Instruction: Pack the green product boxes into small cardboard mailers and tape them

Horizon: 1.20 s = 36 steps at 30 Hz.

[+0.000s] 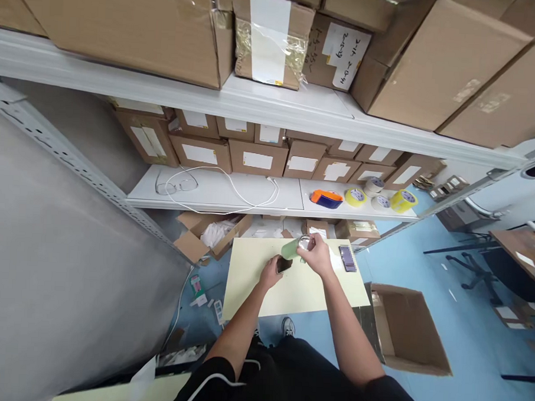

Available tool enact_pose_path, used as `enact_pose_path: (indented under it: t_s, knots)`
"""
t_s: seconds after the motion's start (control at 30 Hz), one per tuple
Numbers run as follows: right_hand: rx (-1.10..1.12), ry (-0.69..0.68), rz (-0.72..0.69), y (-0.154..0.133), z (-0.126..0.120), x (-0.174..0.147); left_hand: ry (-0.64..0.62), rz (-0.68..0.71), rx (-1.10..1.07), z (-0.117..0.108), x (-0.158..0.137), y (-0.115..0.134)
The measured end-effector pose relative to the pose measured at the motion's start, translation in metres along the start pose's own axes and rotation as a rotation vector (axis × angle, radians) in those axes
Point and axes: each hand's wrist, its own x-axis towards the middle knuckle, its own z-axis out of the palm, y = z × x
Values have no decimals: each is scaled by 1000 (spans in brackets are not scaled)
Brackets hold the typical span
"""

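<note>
Above the pale yellow tabletop (250, 288), my right hand (319, 257) grips a light green cup (289, 249) by its shiny silvery end. The cup lies tilted on its side, its green end pointing left. My left hand (270, 274) is closed around a small dark brown object (284, 264) just below the cup's green end. Whether that object is a small box or something else, I cannot tell. A phone (348, 258) with a purplish screen lies on the tabletop to the right of my right hand.
Behind the table, a shelf (232, 193) carries glasses (176, 185), a white cable (249, 206), an orange-and-blue tape dispenser (326, 198) and several tape rolls (403, 200). Cardboard boxes (258, 157) line the shelves. Open cartons stand at left (195, 236) and right (417, 325).
</note>
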Motion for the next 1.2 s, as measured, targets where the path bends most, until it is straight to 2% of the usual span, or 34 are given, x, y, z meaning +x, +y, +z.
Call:
enact_pose_path:
  t_s: [0.13,0.27,0.4,0.5,0.63,0.73,0.8,0.9,1.0,1.07,1.13,1.2]
  knots:
    - [119,20,-52,-14,-27,-1,33,5,-10,-3,-4,13]
    - [181,-54,-76,-11,-32,1,68,5,-46,-15,-10,29]
    - [208,-106,-94,-3,-36,5,82,-40,46,-34,-21,54]
    - [203,-137,-92,3,-39,8,126,41,81,-44,-33,87]
    - [211,-179,-122,9,-37,7,233,210,-86,-41,-48,148]
    - [308,-212,-153,15,-37,4,375,197,-117,-36,-54,189]
    - [488,-274,-140,23,-43,4,433,154,-169,-37,-56,209]
    - [775,-468,-89,43,-59,3,420,101,-357,-45,-59,232]
    - [888,-736,-96,62,-73,-1,370,108,-530,-51,-60,256]
    - [940,-851,-124,68,-79,-6,351,137,-569,-51,-60,274]
    - [978,-836,-146,69,-81,-12,337,158,-563,-48,-60,293]
    - [953,-717,-165,69,-83,-16,357,161,-536,-45,-59,309]
